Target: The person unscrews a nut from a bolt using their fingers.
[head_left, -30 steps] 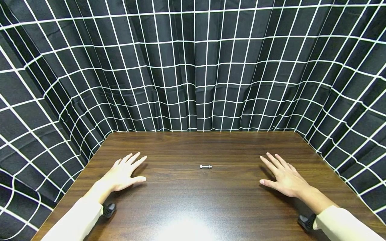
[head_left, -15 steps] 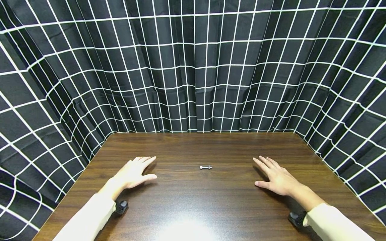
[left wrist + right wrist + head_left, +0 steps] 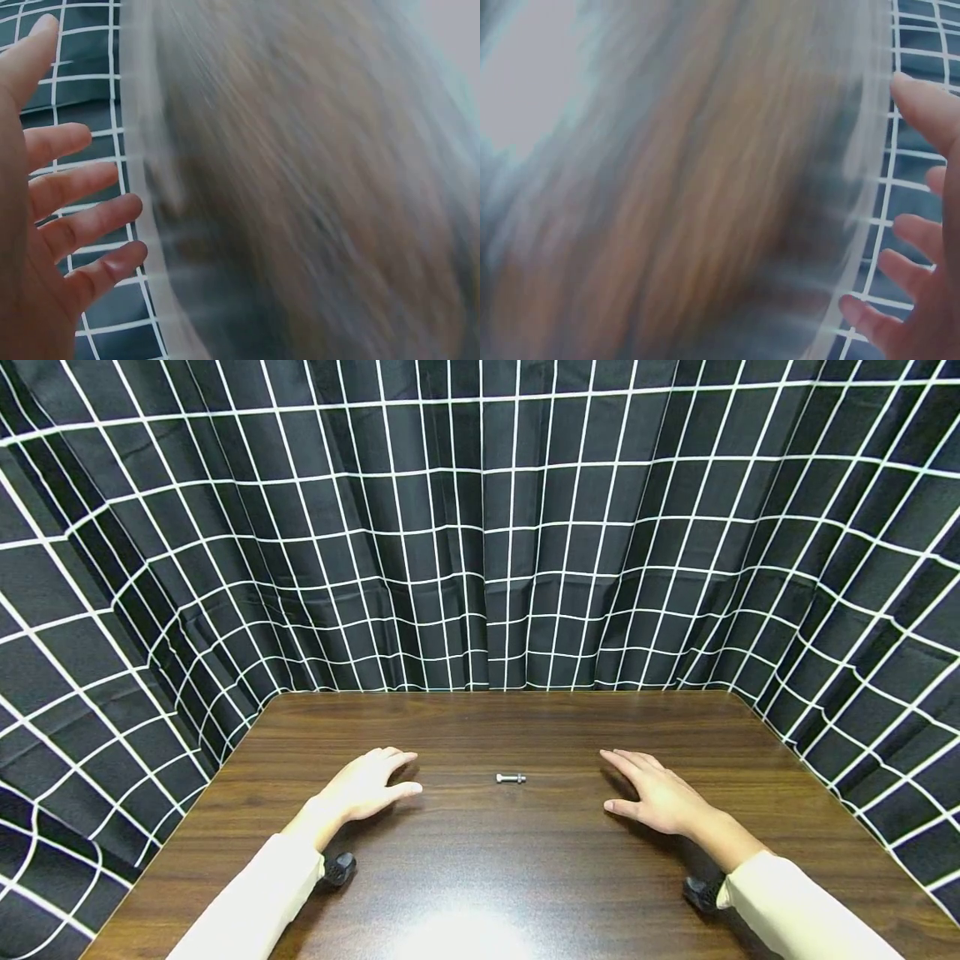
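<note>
The bolt [image 3: 511,778] lies on the table [image 3: 517,843], the curtain [image 3: 498,547] behind.

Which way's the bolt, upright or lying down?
Lying down: in the head view, the bolt stretches lengthwise from side to side on the table, not standing on end.

Head view looks forward, down — close wrist views share the curtain [image 3: 498,552].

The worktop [image 3: 517,852] looks like smooth, glossy wood (a white glare [image 3: 463,935] sits well off its back edge); the bolt [image 3: 511,778] between its side edges looks metal, the curtain [image 3: 498,550] behind, matt cloth.
</note>
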`<state>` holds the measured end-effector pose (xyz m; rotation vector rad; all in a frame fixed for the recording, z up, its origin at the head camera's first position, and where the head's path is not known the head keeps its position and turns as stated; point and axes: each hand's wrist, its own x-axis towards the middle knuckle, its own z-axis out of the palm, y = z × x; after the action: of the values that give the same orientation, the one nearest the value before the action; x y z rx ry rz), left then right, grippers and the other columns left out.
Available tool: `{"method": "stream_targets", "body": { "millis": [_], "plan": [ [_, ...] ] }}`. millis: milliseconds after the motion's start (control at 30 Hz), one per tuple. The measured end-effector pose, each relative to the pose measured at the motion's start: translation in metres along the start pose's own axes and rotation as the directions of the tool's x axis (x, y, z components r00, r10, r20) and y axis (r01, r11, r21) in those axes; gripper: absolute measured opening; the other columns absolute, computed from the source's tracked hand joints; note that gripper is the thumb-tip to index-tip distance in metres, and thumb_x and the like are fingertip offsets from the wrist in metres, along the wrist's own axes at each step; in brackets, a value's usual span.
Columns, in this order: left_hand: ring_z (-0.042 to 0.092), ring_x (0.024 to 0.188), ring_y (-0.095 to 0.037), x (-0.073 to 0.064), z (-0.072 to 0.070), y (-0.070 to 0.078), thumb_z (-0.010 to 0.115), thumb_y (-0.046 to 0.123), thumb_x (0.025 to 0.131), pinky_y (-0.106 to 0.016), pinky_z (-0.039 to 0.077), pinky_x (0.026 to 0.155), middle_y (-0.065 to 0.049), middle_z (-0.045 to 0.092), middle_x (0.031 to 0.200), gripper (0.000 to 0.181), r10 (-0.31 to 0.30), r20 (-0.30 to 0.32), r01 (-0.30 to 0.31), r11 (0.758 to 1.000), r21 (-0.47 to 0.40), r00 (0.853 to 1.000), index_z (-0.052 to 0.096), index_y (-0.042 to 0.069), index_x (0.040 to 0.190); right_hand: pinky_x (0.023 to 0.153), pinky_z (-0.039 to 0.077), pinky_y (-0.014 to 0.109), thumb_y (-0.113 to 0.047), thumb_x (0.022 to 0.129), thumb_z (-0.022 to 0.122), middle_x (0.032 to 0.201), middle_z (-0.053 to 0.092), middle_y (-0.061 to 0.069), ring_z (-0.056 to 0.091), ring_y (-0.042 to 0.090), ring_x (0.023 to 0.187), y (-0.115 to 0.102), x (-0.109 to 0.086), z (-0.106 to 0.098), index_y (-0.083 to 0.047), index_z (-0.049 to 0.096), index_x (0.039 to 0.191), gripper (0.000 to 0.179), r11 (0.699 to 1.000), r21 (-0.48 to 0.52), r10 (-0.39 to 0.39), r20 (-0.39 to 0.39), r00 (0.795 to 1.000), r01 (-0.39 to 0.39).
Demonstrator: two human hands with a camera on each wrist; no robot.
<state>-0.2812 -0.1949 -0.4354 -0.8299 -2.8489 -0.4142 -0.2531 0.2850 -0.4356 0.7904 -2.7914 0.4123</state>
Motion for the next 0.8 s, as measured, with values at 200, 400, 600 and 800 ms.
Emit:
{"method": "stream_targets", "body": {
  "millis": [200,400,600,800],
  "plan": [
    [0.055,0.117,-0.029,0.008,-0.001,0.004,0.058,0.053,0.091,-0.046,0.041,0.098,-0.009,0.062,0.124,0.059,0.005,-0.036,-0.006,1.000,-0.027,0.999,0.057,0.013,0.135,0.099,0.035,0.059,-0.034,0.083,0.076,0.140,0.049,0.020,0.043,0.041,0.127,-0.007,0.014,0.004,-0.005,0.043,0.143,0.074,0.997,0.077,0.008,-0.039,0.999,-0.005],
    [0.056,0.118,-0.027,0.017,0.000,0.011,0.060,0.048,0.091,-0.045,0.041,0.098,-0.009,0.062,0.127,0.055,-0.022,-0.034,0.019,0.997,-0.074,0.999,0.057,0.014,0.134,0.099,0.034,0.060,-0.031,0.085,0.074,0.139,0.049,0.021,0.042,0.043,0.128,-0.013,0.025,0.008,-0.005,0.044,0.143,0.070,0.990,0.132,0.053,-0.057,0.997,-0.045],
    [0.064,0.099,-0.019,0.030,0.002,0.020,0.066,0.038,0.090,-0.041,0.048,0.086,-0.007,0.069,0.112,0.048,-0.068,-0.031,0.058,0.966,-0.250,0.997,0.061,0.010,0.129,0.102,0.033,0.057,-0.032,0.087,0.073,0.140,0.049,0.021,0.043,0.042,0.127,-0.022,0.036,0.014,-0.003,0.043,0.143,0.070,0.973,0.219,0.089,-0.059,0.994,-0.074],
    [0.060,0.078,-0.010,0.040,0.005,0.027,0.068,0.031,0.089,-0.033,0.048,0.072,-0.003,0.070,0.102,0.042,-0.080,-0.026,0.066,0.935,-0.348,0.996,0.065,0.007,0.122,0.097,0.039,0.055,-0.026,0.086,0.075,0.133,0.056,0.020,0.051,0.040,0.120,-0.037,0.049,0.019,0.001,0.050,0.136,0.062,0.938,0.340,0.106,-0.097,0.990,-0.068]
  ]
}}
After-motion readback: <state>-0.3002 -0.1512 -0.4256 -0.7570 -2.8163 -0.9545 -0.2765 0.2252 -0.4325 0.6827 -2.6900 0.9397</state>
